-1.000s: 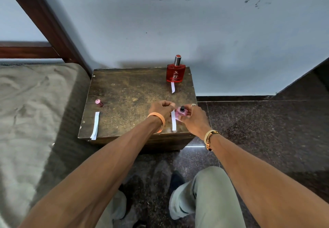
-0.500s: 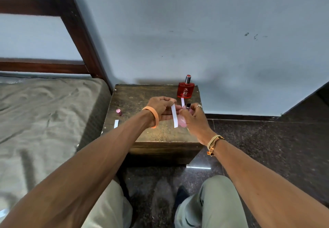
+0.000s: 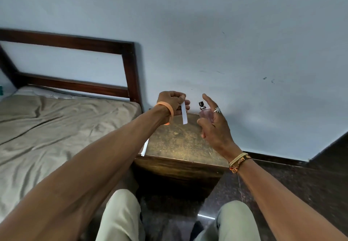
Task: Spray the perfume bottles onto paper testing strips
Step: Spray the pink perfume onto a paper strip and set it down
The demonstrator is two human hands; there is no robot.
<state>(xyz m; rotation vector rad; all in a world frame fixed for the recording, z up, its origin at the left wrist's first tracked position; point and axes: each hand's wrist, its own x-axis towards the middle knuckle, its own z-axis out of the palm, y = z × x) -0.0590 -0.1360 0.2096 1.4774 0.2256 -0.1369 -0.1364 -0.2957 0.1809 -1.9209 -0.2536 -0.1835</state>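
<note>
Perfume bottle (image 3: pixel 204 113) was small and made of clear pink glass, with a black spray top. It was up in the air over the far side of the tabletop (image 3: pixel 178 141), standing almost straight. The right hand (image 3: pixel 216 126) held it. Its grip was closed round the glass, and the pointing finger stuck up straight, off the spray top. A silver ring (image 3: pixel 217 110) sat on one finger.

Just beside the bottle, to the left and not touching it, hung a white paper strip (image 3: pixel 184 114). The left hand (image 3: pixel 172 102) pinched its top end, grip tight on the paper, and the rest hung down. An orange band (image 3: pixel 166 110) was on that wrist.

Another white strip (image 3: pixel 145 147) lay at the left edge of the brown tabletop, partly hidden by the left arm. A bed (image 3: pixel 56 128) with a tan sheet stood to the left.
</note>
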